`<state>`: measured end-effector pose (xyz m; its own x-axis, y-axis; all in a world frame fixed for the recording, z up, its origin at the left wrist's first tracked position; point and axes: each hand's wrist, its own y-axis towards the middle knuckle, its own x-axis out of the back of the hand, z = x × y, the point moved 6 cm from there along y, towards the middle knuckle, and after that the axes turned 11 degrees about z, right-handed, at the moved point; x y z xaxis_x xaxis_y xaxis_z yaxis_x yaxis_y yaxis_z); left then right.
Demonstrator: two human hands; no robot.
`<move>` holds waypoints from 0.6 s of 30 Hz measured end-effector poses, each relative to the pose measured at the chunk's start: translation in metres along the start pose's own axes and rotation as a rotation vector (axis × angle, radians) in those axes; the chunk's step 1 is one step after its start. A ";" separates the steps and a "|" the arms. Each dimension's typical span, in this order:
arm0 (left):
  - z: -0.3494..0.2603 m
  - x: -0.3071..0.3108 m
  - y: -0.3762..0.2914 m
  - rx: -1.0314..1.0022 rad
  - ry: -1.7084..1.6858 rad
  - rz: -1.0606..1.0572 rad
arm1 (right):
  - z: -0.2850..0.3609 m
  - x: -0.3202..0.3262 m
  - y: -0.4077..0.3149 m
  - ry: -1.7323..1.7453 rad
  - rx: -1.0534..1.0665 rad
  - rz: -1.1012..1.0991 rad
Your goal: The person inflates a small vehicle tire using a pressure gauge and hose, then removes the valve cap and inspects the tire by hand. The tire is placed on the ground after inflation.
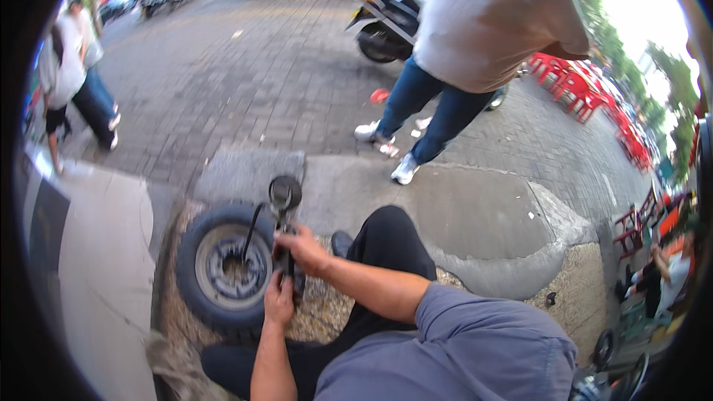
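Both my hands are on a dark hand tool (285,253) with a round, gauge-like head (285,194) at its far end. My right hand (303,248) grips it at the upper part, and my left hand (279,299) holds its lower end. A thin black hose (253,228) bends from near the tool down towards the wheel's hub. Beneath and left of the tool, a small wheel with a black rubber tyre (192,267) and a worn metal rim (206,275) lies flat on the ground. My hands hide part of the tool and the tyre's right side.
A person (490,28) stands close ahead on the pavement, near a parked scooter (384,28). A pale panel (106,234) borders my left. Two people (83,67) are farther left. Red plastic chairs (579,89) and a seated person (668,278) are at right.
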<state>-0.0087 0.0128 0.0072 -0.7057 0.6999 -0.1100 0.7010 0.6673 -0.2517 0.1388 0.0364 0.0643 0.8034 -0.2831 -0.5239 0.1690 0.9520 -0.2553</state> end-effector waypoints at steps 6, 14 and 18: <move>-0.009 -0.010 -0.017 -0.232 0.121 -0.205 | -0.010 -0.018 0.002 -0.006 0.086 0.198; -0.017 0.028 -0.007 -0.298 0.211 -0.383 | -0.043 -0.037 0.065 -0.835 -0.041 0.181; -0.003 0.028 -0.015 -0.238 -0.119 -0.400 | -0.051 -0.068 0.044 -0.251 -0.115 0.142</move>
<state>-0.0391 0.0232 0.0104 -0.9219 0.3517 -0.1625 0.3665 0.9277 -0.0716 0.0623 0.0914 0.0476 0.9328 -0.0966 -0.3471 -0.0094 0.9565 -0.2915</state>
